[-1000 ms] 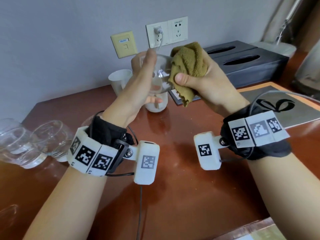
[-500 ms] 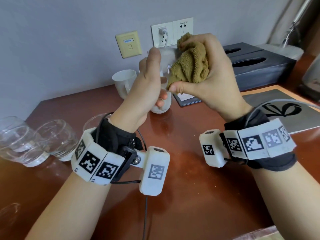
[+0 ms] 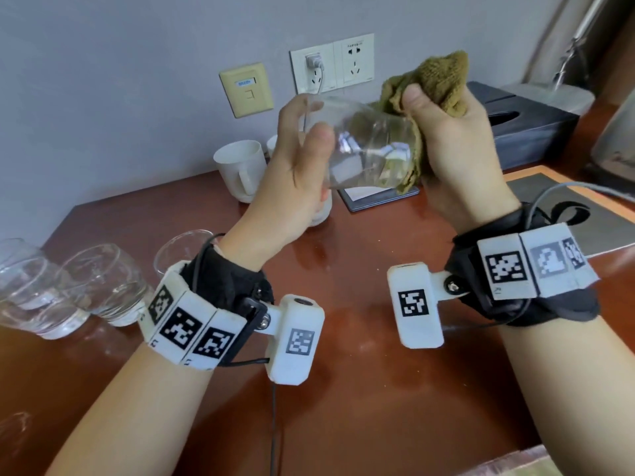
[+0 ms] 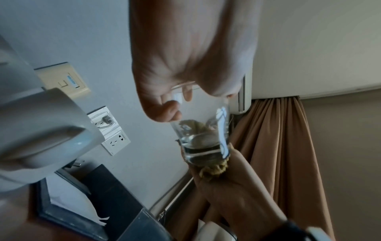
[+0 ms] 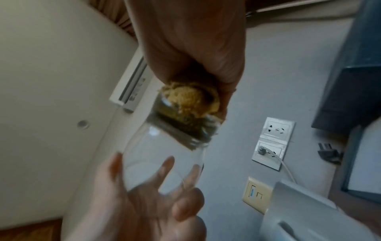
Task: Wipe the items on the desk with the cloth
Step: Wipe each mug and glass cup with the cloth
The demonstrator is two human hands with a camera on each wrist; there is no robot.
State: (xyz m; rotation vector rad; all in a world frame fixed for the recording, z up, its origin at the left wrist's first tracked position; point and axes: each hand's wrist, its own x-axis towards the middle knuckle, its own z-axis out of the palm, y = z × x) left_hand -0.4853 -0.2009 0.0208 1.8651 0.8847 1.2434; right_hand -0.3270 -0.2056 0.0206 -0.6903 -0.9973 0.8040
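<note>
Tilted onto its side since the earlier frame, the drinking glass is gripped by the left hand; the olive cloth, bunched in the right hand, is pressed against its base

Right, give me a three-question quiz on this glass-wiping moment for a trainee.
1. True or false: the glass stands upright on the desk.
2. Which hand grips the cloth? A) left hand B) right hand C) neither
3. Fill in: the cloth is pressed against the glass's ____ end.

Key
1. False: the left hand holds it in the air, lying on its side.
2. B: the right hand bunches it.
3. Base: the thick bottom meets the cloth, and the open mouth faces the left hand.
</note>
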